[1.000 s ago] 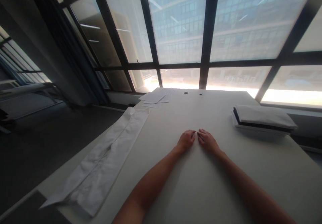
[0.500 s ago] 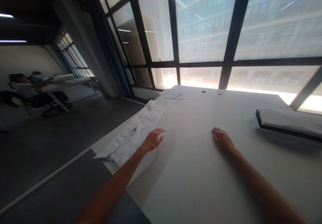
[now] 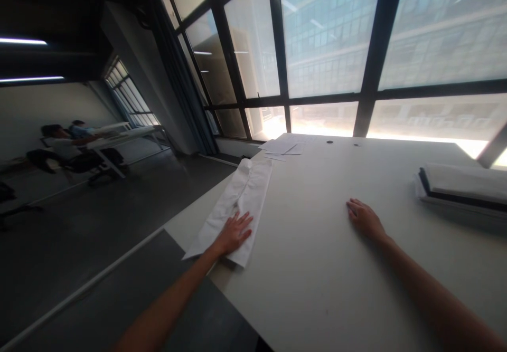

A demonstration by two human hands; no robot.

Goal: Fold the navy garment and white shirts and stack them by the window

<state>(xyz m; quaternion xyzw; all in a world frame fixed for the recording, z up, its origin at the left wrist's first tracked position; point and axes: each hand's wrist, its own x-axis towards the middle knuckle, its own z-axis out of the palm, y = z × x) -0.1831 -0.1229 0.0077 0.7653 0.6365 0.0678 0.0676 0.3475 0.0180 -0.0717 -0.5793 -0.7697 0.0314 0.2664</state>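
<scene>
A long white folded garment [image 3: 254,193], which looks like a shirt, lies lengthwise along the table's left edge, with creases down its middle. My left hand [image 3: 233,234] rests palm down on its near end, fingers spread. Well to the right, my right hand [image 3: 366,220] lies on the bare white tabletop [image 3: 309,225]. Its fingers are stretched out and close together, and no object shows under them.
A stack of folded white and dark cloth [image 3: 467,186] sits on the table's right side. Several loose paper sheets [image 3: 283,145] lie at the far left corner. Large windows [image 3: 325,40] stand behind the table. Two people [image 3: 59,141] sit at desks far left.
My left hand has come down and nearer onto the near end of the garment, which now lies flatter and straighter. My right hand stays on the tabletop. The view has shifted slightly left.
</scene>
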